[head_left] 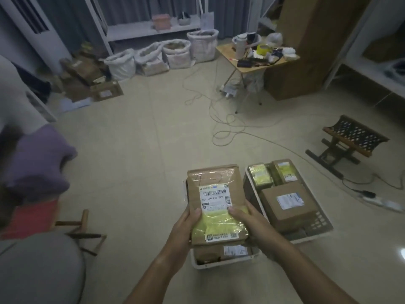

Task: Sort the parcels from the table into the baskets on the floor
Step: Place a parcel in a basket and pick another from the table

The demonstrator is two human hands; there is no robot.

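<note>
A flat brown parcel (215, 189) with a white barcode label and yellow tape is held in both hands over a white basket (221, 263) on the floor. My left hand (183, 229) grips its left edge, thumb on top. My right hand (247, 220) grips its right edge, thumb on the label's lower corner. The basket under the parcel holds other brown parcels (232, 251), mostly hidden. A second basket (318, 227) to the right holds a brown box (289, 202) and two smaller yellow-taped parcels (262, 175).
A folding stool (348, 139) stands at the right, with cables and a power strip (381, 201) on the floor. A small wooden table (254, 60) with clutter, white sacks (175, 53) and cardboard boxes (105, 91) line the back. A person sits at the left.
</note>
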